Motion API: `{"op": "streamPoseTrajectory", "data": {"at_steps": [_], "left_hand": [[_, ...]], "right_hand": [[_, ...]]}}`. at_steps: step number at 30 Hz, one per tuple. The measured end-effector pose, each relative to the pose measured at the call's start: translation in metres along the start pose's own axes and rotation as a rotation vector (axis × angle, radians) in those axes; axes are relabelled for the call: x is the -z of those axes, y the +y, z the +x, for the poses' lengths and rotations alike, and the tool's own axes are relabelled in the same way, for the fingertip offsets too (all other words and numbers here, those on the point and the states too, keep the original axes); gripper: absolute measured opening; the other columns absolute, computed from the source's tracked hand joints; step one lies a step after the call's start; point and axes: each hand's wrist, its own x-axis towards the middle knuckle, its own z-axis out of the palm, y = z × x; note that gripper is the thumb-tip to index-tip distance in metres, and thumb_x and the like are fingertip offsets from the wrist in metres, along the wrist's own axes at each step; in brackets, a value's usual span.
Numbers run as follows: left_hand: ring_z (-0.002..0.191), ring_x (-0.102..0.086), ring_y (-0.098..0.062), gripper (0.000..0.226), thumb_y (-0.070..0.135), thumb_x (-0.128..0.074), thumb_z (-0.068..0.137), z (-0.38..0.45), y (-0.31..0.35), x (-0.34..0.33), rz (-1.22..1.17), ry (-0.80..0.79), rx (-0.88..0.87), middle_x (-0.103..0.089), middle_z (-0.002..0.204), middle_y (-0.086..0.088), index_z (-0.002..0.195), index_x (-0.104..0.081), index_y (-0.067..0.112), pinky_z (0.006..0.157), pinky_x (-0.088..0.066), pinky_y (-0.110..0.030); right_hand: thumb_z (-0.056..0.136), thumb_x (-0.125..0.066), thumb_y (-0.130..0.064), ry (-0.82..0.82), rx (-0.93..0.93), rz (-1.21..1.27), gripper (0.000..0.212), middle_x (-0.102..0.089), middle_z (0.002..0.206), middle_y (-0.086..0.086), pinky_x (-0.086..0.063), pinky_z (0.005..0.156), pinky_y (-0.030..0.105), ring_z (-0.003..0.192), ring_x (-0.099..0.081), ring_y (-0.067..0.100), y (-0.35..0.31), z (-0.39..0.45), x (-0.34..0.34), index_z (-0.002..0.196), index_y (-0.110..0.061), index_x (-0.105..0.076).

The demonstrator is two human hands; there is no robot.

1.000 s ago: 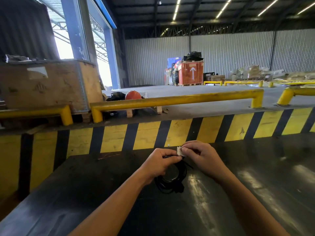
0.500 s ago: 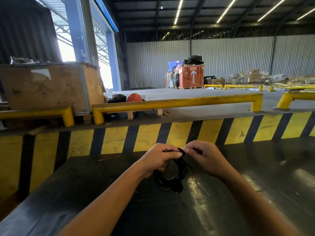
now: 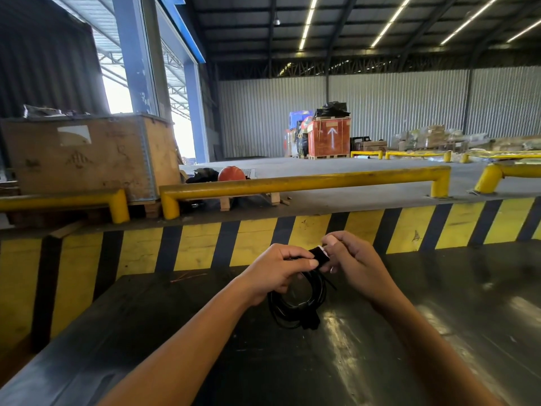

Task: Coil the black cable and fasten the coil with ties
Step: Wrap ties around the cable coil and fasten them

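Observation:
The black cable [image 3: 295,310] hangs as a round coil just above the dark table [image 3: 409,332], its plug end at the bottom. My left hand [image 3: 278,271] grips the top of the coil with the thumb pressed along it. My right hand [image 3: 355,260] pinches a black tie [image 3: 319,256] with a white edge, wrapped over the top of the coil between both hands. A thin loose end sticks out to the right below the tie.
A yellow-and-black striped wall [image 3: 307,238] rises behind the table. Above it runs a yellow guard rail [image 3: 292,183]. A wooden crate [image 3: 87,156] stands at the left, an orange helmet [image 3: 231,174] beside it, and a red crate [image 3: 329,137] far back.
The white face of the tie seen a second ago is now folded over, showing black around the coil's top. Both hands stayed together on the coil and rose slightly.

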Motion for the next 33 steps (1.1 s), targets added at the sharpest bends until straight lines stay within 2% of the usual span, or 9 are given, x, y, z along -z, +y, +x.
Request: {"op": "streamPoseTrajectory", "data": {"at_steps": [2, 7, 12, 15, 19, 24, 27, 30, 33], "left_hand": [[0.045, -0.034, -0.007, 0.012, 0.023, -0.061, 0.091, 0.000, 0.001, 0.000, 0.004, -0.003, -0.007, -0.050, 0.065, -0.002, 0.096, -0.071, 0.018, 0.042, -0.025, -0.018], [0.043, -0.036, -0.004, 0.014, 0.024, -0.062, 0.090, 0.001, 0.001, -0.001, 0.026, -0.016, -0.006, -0.052, 0.062, 0.003, 0.097, -0.072, 0.018, 0.041, -0.027, -0.015], [0.045, -0.036, -0.006, 0.013, 0.024, -0.062, 0.090, 0.001, 0.001, -0.002, 0.027, -0.011, -0.003, -0.050, 0.065, -0.002, 0.096, -0.072, 0.018, 0.041, -0.027, -0.016], [0.044, -0.035, -0.006, 0.014, 0.024, -0.062, 0.090, 0.001, 0.001, -0.002, 0.003, -0.002, -0.002, -0.049, 0.065, -0.003, 0.097, -0.071, 0.015, 0.040, -0.025, -0.017], [0.042, -0.035, -0.005, 0.011, 0.023, -0.062, 0.090, -0.001, 0.001, -0.002, 0.003, 0.002, 0.000, -0.051, 0.064, 0.000, 0.095, -0.070, 0.018, 0.039, -0.026, -0.016], [0.041, -0.036, -0.003, 0.012, 0.022, -0.061, 0.091, -0.002, 0.000, -0.005, 0.007, 0.023, -0.003, -0.053, 0.063, 0.004, 0.100, -0.067, 0.017, 0.039, -0.027, -0.015], [0.039, -0.037, -0.002, 0.016, 0.023, -0.062, 0.090, -0.001, 0.001, -0.005, -0.015, 0.054, 0.003, -0.054, 0.062, 0.006, 0.106, -0.061, 0.018, 0.037, -0.029, -0.014], [0.039, -0.035, -0.003, 0.012, 0.022, -0.062, 0.090, -0.001, 0.002, -0.005, -0.054, 0.050, -0.020, -0.053, 0.060, 0.006, 0.099, -0.058, 0.015, 0.037, -0.029, -0.014], [0.038, -0.034, -0.004, 0.011, 0.024, -0.064, 0.089, -0.001, 0.004, -0.008, -0.058, 0.043, -0.060, -0.053, 0.056, 0.008, 0.091, -0.057, 0.015, 0.036, -0.028, -0.015]], "right_hand": [[0.090, -0.048, -0.037, -0.059, 0.039, -0.056, 0.029, -0.069, 0.074, 0.004, -0.051, 0.061, 0.023, 0.068, -0.066, 0.014, -0.003, -0.002, 0.004, 0.093, -0.015, -0.067], [0.094, -0.051, -0.014, -0.027, -0.002, -0.152, 0.016, -0.069, 0.075, 0.001, -0.052, 0.063, 0.021, 0.068, -0.066, 0.008, 0.002, -0.001, 0.009, 0.091, -0.015, -0.066], [0.100, -0.037, -0.020, 0.220, -0.241, 0.202, 0.020, -0.070, 0.070, 0.009, -0.052, 0.056, 0.024, 0.058, -0.067, 0.012, 0.000, 0.000, 0.009, 0.095, -0.012, -0.054], [0.096, -0.047, -0.015, 0.229, -0.272, 0.392, 0.006, -0.071, 0.064, 0.004, -0.056, 0.057, 0.023, 0.059, -0.069, 0.012, -0.003, 0.000, 0.011, 0.096, -0.019, -0.051], [0.083, -0.065, -0.007, 0.153, -0.254, 0.446, 0.029, -0.074, 0.072, -0.001, -0.059, 0.069, 0.024, 0.073, -0.073, 0.014, -0.007, -0.001, 0.013, 0.101, -0.025, -0.051], [0.079, -0.070, -0.007, 0.139, -0.223, 0.301, 0.028, -0.072, 0.087, 0.006, -0.057, 0.075, 0.034, 0.080, -0.072, 0.021, -0.007, -0.003, 0.014, 0.096, -0.026, -0.058], [0.080, -0.069, -0.005, 0.172, -0.155, 0.143, 0.025, -0.071, 0.085, 0.007, -0.059, 0.070, 0.028, 0.079, -0.071, 0.020, -0.003, -0.004, 0.014, 0.089, -0.027, -0.060], [0.079, -0.070, -0.006, 0.182, -0.094, -0.051, 0.024, -0.070, 0.086, 0.005, -0.058, 0.068, 0.026, 0.080, -0.069, 0.018, 0.001, -0.004, 0.014, 0.087, -0.025, -0.059], [0.079, -0.071, -0.011, 0.152, -0.041, -0.175, 0.014, -0.069, 0.084, 0.004, -0.056, 0.074, 0.037, 0.081, -0.067, 0.020, 0.000, -0.002, 0.011, 0.090, -0.015, -0.064]]}}
